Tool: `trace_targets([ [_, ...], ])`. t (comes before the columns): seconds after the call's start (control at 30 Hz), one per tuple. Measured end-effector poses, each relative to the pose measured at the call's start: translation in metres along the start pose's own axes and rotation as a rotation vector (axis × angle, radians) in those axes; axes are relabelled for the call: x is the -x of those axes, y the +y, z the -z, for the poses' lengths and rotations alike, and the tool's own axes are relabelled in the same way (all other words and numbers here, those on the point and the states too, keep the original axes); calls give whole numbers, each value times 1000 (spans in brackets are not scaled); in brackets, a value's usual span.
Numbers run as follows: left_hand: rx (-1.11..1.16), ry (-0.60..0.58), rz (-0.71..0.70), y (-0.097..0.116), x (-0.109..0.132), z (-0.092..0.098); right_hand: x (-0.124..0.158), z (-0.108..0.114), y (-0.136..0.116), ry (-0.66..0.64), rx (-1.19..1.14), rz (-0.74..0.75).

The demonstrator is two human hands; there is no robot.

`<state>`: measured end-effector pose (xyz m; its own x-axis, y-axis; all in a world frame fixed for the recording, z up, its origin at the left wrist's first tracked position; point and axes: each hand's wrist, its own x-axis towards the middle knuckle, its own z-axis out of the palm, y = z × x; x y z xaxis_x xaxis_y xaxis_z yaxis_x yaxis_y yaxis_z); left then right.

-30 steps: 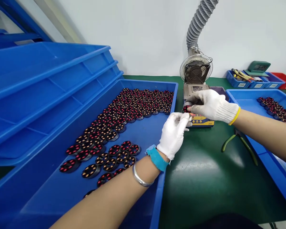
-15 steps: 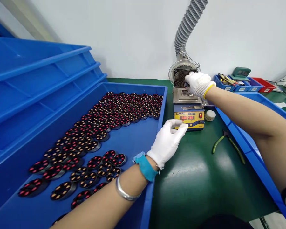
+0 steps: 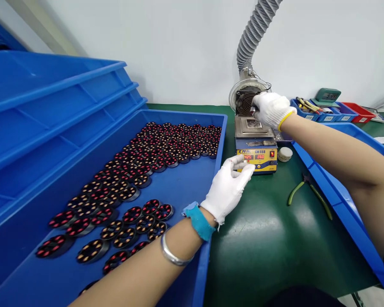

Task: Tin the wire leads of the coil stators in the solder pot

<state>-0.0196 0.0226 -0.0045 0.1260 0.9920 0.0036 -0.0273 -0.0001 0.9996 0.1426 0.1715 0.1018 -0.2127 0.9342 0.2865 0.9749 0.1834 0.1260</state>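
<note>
My right hand (image 3: 272, 109), in a white knit glove with a yellow cuff edge, is closed just above the solder pot (image 3: 257, 143). A small dark, shiny piece shows at its fingertips, mostly hidden by the glove. Below it lies the pot's square bath (image 3: 254, 123), its surface silvery and mottled. Red digits light the yellow front panel. My left hand (image 3: 228, 185), also gloved in white, hovers before that panel near the tray's right wall. Its fingers are bent, with a gap between thumb and forefinger and nothing visible there.
At left, a blue tray (image 3: 192, 183) holds many black round parts (image 3: 166, 147) with red or tan dots. Stacked blue bins (image 3: 60, 106) stand behind it. Green-handled cutters (image 3: 309, 187) and a round white tub (image 3: 285, 154) lie right, beside another blue tray (image 3: 345, 183). A grey duct (image 3: 254, 36) hangs above.
The view has shifted slightly, moving the scene a little rightward. My right hand stays above the pot, and my left remains in front of it. The two displayed numbers have swapped places.
</note>
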Motion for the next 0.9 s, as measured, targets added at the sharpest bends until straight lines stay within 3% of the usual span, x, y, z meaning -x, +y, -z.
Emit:
trace_targets([
  [0.13, 55, 56, 53, 12, 4, -5, 29, 12, -10, 41, -289, -42],
  [0.3, 135, 123, 43, 16, 4, -6, 83, 7, -37, -188, -683, 24],
  [0.4, 172, 117, 14, 14, 3, -3, 104, -1, -45, -245, -783, 84],
  [0.53, 169, 30, 14, 14, 3, 1, 107, -2, -36, -402, -901, 103],
  [0.67, 162, -63, 29, 12, 3, 4, 102, 3, -27, -530, -1025, 3],
  [0.77, 189, -48, 43, 11, 2, 4, 99, 3, -26, -519, -1042, -75],
  [0.9, 156, -15, 74, 14, 2, 2, 81, -2, -19, -383, -1083, -151],
])
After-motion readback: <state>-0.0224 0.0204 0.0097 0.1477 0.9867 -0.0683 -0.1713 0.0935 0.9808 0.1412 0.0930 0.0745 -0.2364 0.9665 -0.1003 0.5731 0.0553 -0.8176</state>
